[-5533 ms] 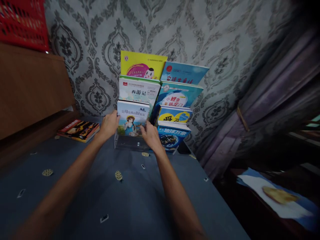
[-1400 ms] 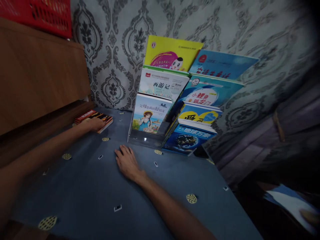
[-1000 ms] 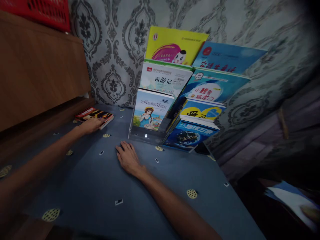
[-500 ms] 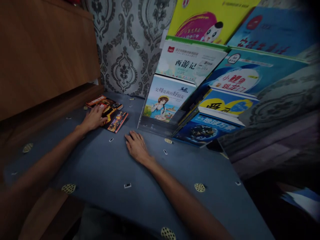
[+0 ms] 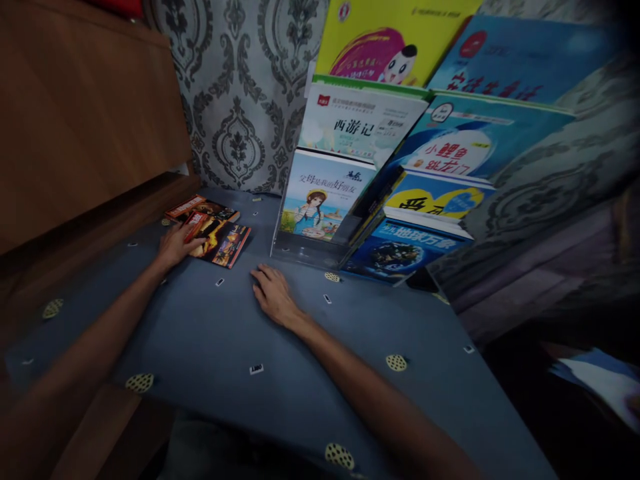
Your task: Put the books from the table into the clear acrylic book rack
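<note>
Two dark books with orange and red covers lie overlapping at the far left of the table. My left hand [image 5: 175, 247] is at the left edge of the nearer, upper book [image 5: 227, 243], thumb across its cover and fingers curled at the edge; the fingertips are partly hidden. Under it, the other book [image 5: 200, 205] shows its far part. My right hand [image 5: 273, 293] rests palm down on the table, fingers loosely apart and holding nothing. It is just in front of a clear display stand [image 5: 310, 250] filled with upright books, without touching it.
The table [image 5: 210, 333] has a grey-blue cover with yellow dotted prints. A wooden cabinet [image 5: 90, 113] stands on the left, and patterned curtain or wall covering [image 5: 240, 140] is behind. Blue and white papers [image 5: 600, 380] show at the lower right, beyond the table edge.
My left hand has slid left, from lying over the upper book's cover to its left edge. My right hand stays on the table. The view has shifted slightly.
</note>
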`<state>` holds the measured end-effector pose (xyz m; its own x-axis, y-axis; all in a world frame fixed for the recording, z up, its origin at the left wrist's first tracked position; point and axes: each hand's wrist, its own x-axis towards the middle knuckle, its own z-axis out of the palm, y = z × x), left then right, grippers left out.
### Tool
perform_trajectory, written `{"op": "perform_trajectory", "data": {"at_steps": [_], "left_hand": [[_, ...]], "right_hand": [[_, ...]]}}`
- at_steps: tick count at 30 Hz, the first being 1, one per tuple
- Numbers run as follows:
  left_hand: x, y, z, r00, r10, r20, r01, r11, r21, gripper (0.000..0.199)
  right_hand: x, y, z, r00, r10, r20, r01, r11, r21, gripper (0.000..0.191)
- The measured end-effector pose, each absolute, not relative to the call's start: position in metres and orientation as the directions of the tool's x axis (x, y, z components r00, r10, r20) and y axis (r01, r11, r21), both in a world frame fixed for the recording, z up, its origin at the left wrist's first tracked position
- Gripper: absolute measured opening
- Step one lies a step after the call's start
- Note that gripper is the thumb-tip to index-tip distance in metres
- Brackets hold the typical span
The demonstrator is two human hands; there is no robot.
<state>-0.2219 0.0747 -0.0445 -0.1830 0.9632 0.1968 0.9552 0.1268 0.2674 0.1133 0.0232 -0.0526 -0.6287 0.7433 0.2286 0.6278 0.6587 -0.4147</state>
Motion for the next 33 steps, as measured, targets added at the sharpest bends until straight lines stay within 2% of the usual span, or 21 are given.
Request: {"op": "perform_trajectory", "data": {"at_steps": [4, 11, 22, 28, 33], "left_hand": [[-0.224, 0.073, -0.044, -0.239, 0.949, 0.204, 0.921, 0.155, 0.358, 0.066], [-0.217, 0.052, -0.045, -0.17, 0.969, 0.18, 0.924, 0.094, 0.37, 0.064], [-0.18, 0.01, -0.039, -0.091, 0.985, 0.148, 0.981, 0.063, 0.185, 0.065], [-0.142, -0.013, -0.034, -0.003, 0.988, 0.155, 0.993, -0.016, 0.12, 0.07], [-0.104, -0.025, -0.022, 0.053, 0.984, 0.172, 0.998, -0.059, 0.033, 0.06]], "right_hand": [[0.126, 0.016, -0.057, -0.621, 0.744, 0.247, 0.6, 0.654, -0.46, 0.043], [0.142, 0.009, -0.062, -0.594, 0.762, 0.259, 0.601, 0.634, -0.487, 0.043], [0.155, 0.004, -0.058, -0.542, 0.801, 0.252, 0.629, 0.586, -0.511, 0.045], [0.165, 0.003, -0.056, -0.521, 0.808, 0.274, 0.624, 0.58, -0.524, 0.046], [0.181, 0.01, -0.063, -0.458, 0.842, 0.284, 0.661, 0.537, -0.525, 0.044]]}}
